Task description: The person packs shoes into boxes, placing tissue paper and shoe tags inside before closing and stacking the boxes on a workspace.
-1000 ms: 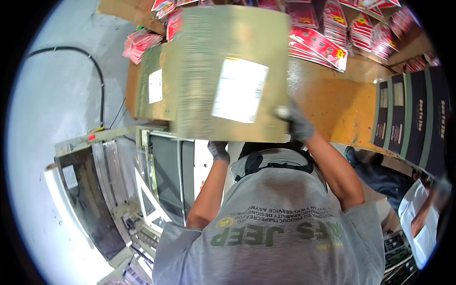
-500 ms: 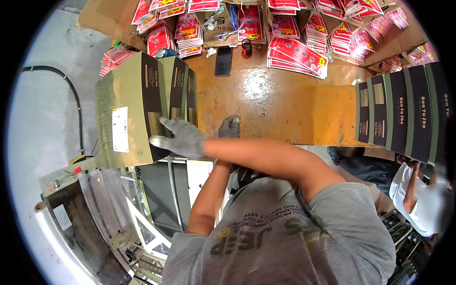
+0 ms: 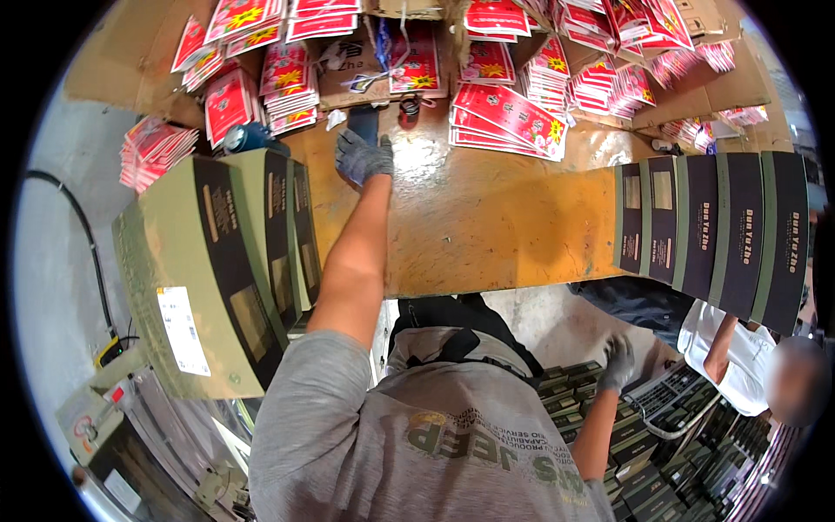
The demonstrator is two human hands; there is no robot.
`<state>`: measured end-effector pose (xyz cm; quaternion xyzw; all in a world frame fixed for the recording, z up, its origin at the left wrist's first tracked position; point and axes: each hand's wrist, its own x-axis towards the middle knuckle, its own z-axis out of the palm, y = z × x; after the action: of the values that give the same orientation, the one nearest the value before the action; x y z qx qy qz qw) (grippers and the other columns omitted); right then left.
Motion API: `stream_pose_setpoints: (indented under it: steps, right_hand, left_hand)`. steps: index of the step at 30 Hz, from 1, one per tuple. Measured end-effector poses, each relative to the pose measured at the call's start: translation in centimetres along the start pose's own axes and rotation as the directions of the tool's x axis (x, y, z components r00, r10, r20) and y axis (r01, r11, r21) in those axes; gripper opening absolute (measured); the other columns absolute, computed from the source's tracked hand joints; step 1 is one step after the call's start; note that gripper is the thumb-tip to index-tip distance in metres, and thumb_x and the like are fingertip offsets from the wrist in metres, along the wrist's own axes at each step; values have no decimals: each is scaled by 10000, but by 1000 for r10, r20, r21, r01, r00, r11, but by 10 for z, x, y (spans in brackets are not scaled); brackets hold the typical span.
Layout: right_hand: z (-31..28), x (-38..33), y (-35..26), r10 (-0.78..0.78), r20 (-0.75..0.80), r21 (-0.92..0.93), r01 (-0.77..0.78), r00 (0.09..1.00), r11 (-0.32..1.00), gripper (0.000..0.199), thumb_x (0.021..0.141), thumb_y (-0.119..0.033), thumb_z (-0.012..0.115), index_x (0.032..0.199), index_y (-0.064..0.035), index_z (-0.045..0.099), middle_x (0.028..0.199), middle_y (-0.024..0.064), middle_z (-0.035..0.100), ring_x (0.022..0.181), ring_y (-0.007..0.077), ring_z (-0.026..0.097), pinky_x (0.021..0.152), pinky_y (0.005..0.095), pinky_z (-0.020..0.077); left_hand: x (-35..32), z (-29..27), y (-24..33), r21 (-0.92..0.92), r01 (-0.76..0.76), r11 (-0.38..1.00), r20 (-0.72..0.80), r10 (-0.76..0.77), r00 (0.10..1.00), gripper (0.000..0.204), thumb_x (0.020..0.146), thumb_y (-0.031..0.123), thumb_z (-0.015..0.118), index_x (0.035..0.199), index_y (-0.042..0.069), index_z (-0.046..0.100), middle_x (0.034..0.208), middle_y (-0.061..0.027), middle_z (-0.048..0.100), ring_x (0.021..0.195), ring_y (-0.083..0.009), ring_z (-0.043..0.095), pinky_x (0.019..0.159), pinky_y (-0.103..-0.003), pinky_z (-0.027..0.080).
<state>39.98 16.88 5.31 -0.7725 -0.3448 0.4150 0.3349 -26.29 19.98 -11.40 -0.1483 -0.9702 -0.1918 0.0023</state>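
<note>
My left hand, in a grey glove, reaches across the orange-brown table to a dark phone. Its fingers and thumb are apart over the phone's near end, which they cover; whether they touch it I cannot tell. Out to the right, my gloved right hand hangs away from the table with fingers apart and nothing in it. Below it stand rows of dark green-and-black boxes. Left of my left forearm, several olive-and-black boxes stand side by side, the outermost with a white label.
More olive-and-black boxes stand in a row at the table's right end. Cartons with stacks of red printed packets line the back. A small dark red round item lies by the phone. Another person is at the right.
My right hand has left the olive boxes on the left and swung out to the right. My left hand has moved forward from the table's near edge to the phone. The view has shifted.
</note>
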Motion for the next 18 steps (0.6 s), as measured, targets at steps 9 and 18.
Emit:
stream_pose_setpoints:
  steps: [9,18]
  right_hand:
    - [-119,-126,160,575,-345,334,-475,742,814,201,906,-212,645,996,-45,712,912,113,705,693,255,686,647,388,587]
    - [-110,-54,-26,-357,-268,-501,187,895,845,246,965,-236,652,1093,-29,685,983,74,674,850,183,602,785,344,521]
  left_hand:
    - [35,13,22,36,-255,966,-46,257,965,633,740,308,757,1325,158,566,1084,-164,693,901,-370,701,777,-501,556]
    - [24,-16,24,-160,-369,916,-44,367,929,358,901,348,631,1154,98,666,961,-179,729,871,-392,702,721,-504,549]
